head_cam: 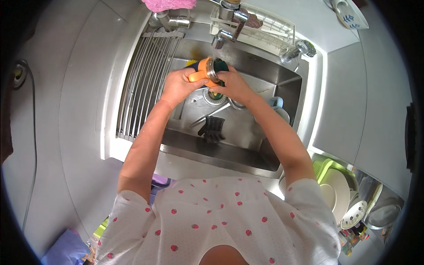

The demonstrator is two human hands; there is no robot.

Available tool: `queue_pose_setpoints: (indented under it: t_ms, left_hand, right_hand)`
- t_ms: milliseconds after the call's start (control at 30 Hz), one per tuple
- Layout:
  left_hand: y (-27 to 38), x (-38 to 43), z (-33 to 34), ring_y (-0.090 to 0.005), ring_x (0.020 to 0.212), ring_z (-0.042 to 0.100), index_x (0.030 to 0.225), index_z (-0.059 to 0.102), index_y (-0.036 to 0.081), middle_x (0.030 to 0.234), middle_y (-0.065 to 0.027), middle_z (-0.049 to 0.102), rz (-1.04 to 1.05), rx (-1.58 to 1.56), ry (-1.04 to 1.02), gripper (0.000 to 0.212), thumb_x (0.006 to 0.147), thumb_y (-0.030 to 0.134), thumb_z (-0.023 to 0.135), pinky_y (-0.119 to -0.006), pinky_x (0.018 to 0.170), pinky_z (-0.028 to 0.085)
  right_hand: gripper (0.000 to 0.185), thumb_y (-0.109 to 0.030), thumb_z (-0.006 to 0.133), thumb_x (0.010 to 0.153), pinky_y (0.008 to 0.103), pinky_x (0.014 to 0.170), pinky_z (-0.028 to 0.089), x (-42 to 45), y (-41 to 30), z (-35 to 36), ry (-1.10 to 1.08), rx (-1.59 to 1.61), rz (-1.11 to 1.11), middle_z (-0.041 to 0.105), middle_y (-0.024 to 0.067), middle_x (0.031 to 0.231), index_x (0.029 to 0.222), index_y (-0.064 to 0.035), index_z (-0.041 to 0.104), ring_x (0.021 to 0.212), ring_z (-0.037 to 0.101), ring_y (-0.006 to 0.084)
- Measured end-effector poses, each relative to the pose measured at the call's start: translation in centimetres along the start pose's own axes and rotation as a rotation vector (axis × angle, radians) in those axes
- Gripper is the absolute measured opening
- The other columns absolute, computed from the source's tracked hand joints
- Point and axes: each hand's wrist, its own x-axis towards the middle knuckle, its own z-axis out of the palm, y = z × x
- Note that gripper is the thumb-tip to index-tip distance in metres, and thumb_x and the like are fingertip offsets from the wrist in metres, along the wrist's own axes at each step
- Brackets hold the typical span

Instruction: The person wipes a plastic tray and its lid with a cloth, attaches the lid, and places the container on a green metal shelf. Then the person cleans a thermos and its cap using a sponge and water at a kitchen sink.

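My left hand (pixel 177 86) grips an orange-handled vessel (pixel 202 68) with a metal rim, tilted over the sink. Its body looks dark blue and is partly hidden. At the rim, my right hand (pixel 233 86) holds a dark green scouring pad (pixel 220 65); how far the pad reaches inside cannot be seen. Beneath both hands, the drain strainer (pixel 215 96) has bits of food in it. A metal ladle (pixel 212 114) lies on the sink floor, partly behind my right hand. Closer to me is a crumpled black item (pixel 213 129), perhaps a glove.
The stainless steel sink (pixel 245 157) has a roll-up drying rack (pixel 145 86) across its left side. A faucet (pixel 221 39) reaches over the back. A light blue mug (pixel 276 102) stands inside at right. Behind are a wire basket (pixel 285 36) and pink cloth (pixel 169 4). Plates (pixel 334 192) stand lower right.
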Motion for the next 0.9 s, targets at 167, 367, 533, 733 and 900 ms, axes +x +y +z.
queue_pose_setpoints:
  t_ms: [167,367,533,733,900]
  left_hand:
    - [-4.8,-0.8,1.2,-0.0186,0.100,0.051,0.111,0.052,0.004,0.106,-0.0090,0.052,0.113,-0.414,0.441,0.031,0.085,0.018,0.059,-0.029,0.086,0.041]
    - [-4.8,-2.5,4.9,-0.0195,0.119,0.039,0.132,0.034,0.007,0.126,-0.0084,0.044,-0.084,-0.967,0.362,0.055,0.086,0.025,0.058,-0.033,0.099,0.033]
    - [-6.1,-0.9,5.4,-0.0232,0.104,0.053,0.124,0.044,0.008,0.116,-0.0085,0.053,-0.299,-1.607,0.227,0.051,0.084,0.038,0.054,-0.039,0.089,0.042]
    - [-5.6,0.3,4.4,-0.0266,0.090,0.060,0.114,0.050,0.009,0.105,-0.0089,0.059,-0.689,-1.610,0.028,0.045,0.084,0.042,0.049,-0.042,0.078,0.050]
    - [-4.9,0.6,6.2,-0.0176,0.084,0.058,0.121,0.047,0.013,0.101,-0.0039,0.057,-0.240,-1.246,0.464,0.045,0.084,0.037,0.056,-0.035,0.067,0.049]
  right_hand:
    - [0.032,-0.029,0.072,0.067,0.0409,0.077,0.043,0.4,-3.2,-0.9,0.289,0.127,0.208,0.061,0.0154,0.083,0.087,-0.0048,0.064,0.082,0.054,0.0336]
    - [0.029,-0.024,0.071,0.075,0.0258,0.066,0.043,-0.2,-3.3,-2.0,0.135,0.577,0.505,0.061,0.0029,0.080,0.090,0.0003,0.064,0.074,0.053,0.0084]
    - [0.029,-0.022,0.071,0.075,0.0268,0.082,0.042,-0.5,-3.1,-1.0,0.067,0.847,0.529,0.060,0.0074,0.101,0.094,-0.0014,0.063,0.091,0.055,0.0130]
    - [0.039,-0.028,0.074,0.066,0.0408,0.100,0.027,-1.0,-1.0,-0.5,0.127,-0.061,0.092,0.044,0.0234,0.123,0.096,-0.0040,0.063,0.124,0.032,0.0368]
    - [0.042,-0.029,0.073,0.068,0.0404,0.102,0.025,-0.1,-2.5,-0.3,0.108,1.029,0.635,0.045,0.0241,0.124,0.102,-0.0066,0.062,0.124,0.032,0.0370]
